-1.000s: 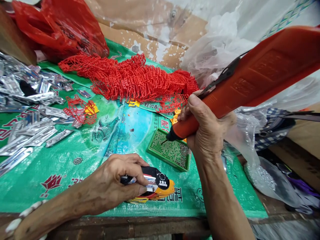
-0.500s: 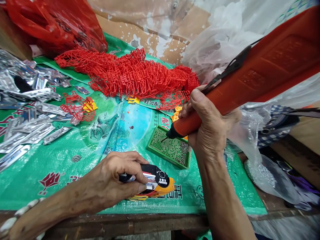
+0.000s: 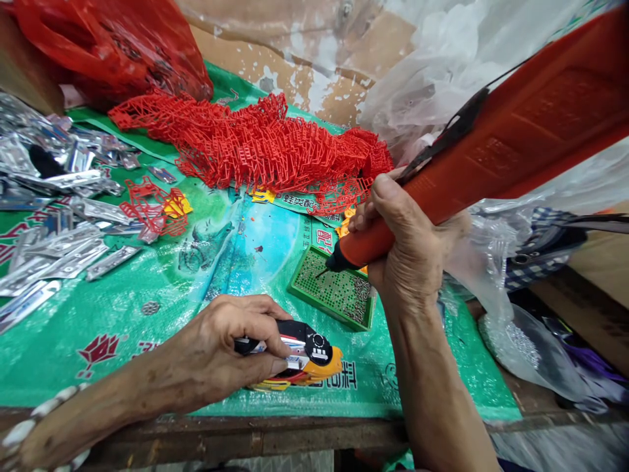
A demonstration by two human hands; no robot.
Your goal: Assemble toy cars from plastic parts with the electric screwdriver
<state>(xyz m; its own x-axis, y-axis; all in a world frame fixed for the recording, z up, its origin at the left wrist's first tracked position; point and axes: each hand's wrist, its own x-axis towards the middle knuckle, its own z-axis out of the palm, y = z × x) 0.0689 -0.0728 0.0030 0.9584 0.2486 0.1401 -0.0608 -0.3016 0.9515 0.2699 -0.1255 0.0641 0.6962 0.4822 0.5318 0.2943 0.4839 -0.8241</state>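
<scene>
My left hand (image 3: pixel 246 347) is closed around a small toy vehicle body (image 3: pixel 319 351), black on top with orange and red sides and a silvery strip under my fingers. It rests on the green sheet near the front edge. My right hand (image 3: pixel 410 236) grips a large orange electric screwdriver (image 3: pixel 472 170), tilted so its black nose points down and left. The thin bit (image 3: pixel 322 272) reaches over a green screw tray (image 3: pixel 327 308) full of small screws, loose ones heaped at its right end. Whether the bit touches a screw, I cannot tell.
Red plastic frames (image 3: pixel 246 144) lie piled across the back. Silvery strips (image 3: pixel 69 249) are heaped at left, below a red plastic bag (image 3: pixel 113 46). Clear plastic bags (image 3: pixel 432 85) and a checked cloth (image 3: pixel 531 262) lie at right. A green printed sheet (image 3: pixel 191 357) covers the table.
Almost nothing differs. Both hands keep their hold, and the screwdriver's bit stays over the screw tray with only a very slight shift.
</scene>
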